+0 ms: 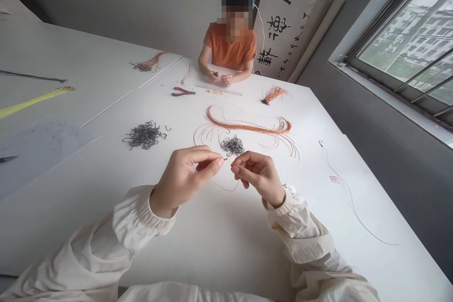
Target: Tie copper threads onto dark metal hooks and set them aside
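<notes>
My left hand is closed in a pinch. A small dark tip, seemingly the end of a fish hook, pokes out from its thumb and forefinger; the rest is hidden. Close by on the right, my right hand pinches a thin orange line. Below the fingers, a strand of line hangs in a loose curve. Just beyond my hands lies a small pile of dark fish hooks. Behind that pile stretches a bundle of orange lines, with loose strands fanning out at both ends.
A larger hook pile lies left. Farther off are red-handled pliers, tied orange bundles and a seated person in an orange shirt. A single hook with line lies right. A yellow bundle lies far left.
</notes>
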`<state>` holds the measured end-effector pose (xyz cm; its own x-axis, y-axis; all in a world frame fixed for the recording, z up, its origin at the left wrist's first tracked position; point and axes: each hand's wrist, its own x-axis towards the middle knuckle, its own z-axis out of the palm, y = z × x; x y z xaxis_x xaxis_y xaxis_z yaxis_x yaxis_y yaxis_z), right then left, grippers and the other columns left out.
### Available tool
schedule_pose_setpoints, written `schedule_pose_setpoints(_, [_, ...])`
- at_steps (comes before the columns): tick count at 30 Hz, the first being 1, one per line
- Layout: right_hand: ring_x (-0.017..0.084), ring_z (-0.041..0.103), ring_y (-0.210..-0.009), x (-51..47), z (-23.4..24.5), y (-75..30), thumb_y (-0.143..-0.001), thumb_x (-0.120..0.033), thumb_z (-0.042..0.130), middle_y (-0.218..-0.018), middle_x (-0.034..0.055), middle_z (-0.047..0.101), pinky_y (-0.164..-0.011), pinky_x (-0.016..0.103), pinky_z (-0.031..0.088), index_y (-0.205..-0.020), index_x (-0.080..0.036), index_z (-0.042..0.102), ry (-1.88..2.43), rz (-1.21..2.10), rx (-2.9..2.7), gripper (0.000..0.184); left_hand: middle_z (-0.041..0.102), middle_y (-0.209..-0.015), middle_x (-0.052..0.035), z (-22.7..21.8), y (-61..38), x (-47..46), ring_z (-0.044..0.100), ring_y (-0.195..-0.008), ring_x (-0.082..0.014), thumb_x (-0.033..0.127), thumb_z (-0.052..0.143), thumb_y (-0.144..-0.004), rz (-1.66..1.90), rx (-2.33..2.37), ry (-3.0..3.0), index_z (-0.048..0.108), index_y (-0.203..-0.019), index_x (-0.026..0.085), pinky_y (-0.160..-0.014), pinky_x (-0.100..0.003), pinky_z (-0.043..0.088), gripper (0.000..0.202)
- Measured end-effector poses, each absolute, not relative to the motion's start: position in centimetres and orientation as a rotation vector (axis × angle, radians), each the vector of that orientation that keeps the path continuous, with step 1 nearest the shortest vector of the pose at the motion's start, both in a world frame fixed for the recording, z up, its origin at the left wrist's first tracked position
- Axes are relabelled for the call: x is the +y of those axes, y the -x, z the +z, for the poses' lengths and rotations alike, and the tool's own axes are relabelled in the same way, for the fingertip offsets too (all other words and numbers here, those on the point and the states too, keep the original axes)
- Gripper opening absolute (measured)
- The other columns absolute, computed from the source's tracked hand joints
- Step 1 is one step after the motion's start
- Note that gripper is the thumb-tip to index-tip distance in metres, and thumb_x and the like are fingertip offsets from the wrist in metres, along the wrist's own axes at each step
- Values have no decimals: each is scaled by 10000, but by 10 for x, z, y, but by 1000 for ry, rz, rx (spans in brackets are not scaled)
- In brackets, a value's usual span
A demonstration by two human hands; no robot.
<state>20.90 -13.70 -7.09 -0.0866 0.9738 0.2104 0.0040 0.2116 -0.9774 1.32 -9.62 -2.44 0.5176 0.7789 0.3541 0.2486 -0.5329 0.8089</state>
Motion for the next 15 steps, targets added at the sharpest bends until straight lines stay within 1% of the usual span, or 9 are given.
schedule_pose_setpoints(2, [82,510,-562,-143,-71,-202,-856,-287,651,-702,27,613,-493,212,461,-860,-139,637,1085,828,-1471,149,589,-691,-5,-26,-13,-95,482,-631,-112,243,573,-907,979,863,-2060,673,-758,164,-590,-230,408,196])
schedule_pose_setpoints(4, [90,515,-603,-149,-70,-198,-870,-212,613,-725,32,613,-558,232,469,-882,-152,650,1114,510,-1591,72,582,-681,-7,-28,-13,-94,470,-618,-112,243,564,-908,983,869,-2095,672,-755,163,-584,-233,406,204])
schedule_pose_setpoints(6, [86,499,-587,-154,-66,-197,-871,-154,587,-708,23,591,-569,239,455,-908,-163,657,1099,296,-1694,80,583,-679,-14,-30,-14,-94,469,-612,-113,241,548,-914,965,849,-2136,675,-747,159,-580,-237,406,226])
schedule_pose_setpoints(7, [83,491,-576,-156,-64,-197,-869,-139,582,-691,16,574,-563,239,446,-915,-165,657,1080,246,-1731,92,584,-680,-18,-30,-14,-94,472,-613,-114,238,539,-918,950,832,-2153,676,-742,156,-580,-238,405,238])
schedule_pose_setpoints(10, [86,493,-579,-159,-56,-201,-862,-131,584,-667,8,557,-552,232,433,-911,-171,657,1037,275,-1787,96,569,-672,-20,-31,-15,-94,473,-608,-112,225,529,-922,893,777,-2185,679,-735,151,-567,-236,396,250])
schedule_pose_setpoints(15, [77,448,-558,-156,-46,-210,-856,-188,617,-680,13,596,-524,223,405,-864,-164,671,1071,536,-1723,59,515,-628,1,-33,-15,-97,448,-575,-99,185,553,-905,801,687,-2188,673,-707,146,-542,-232,374,235])
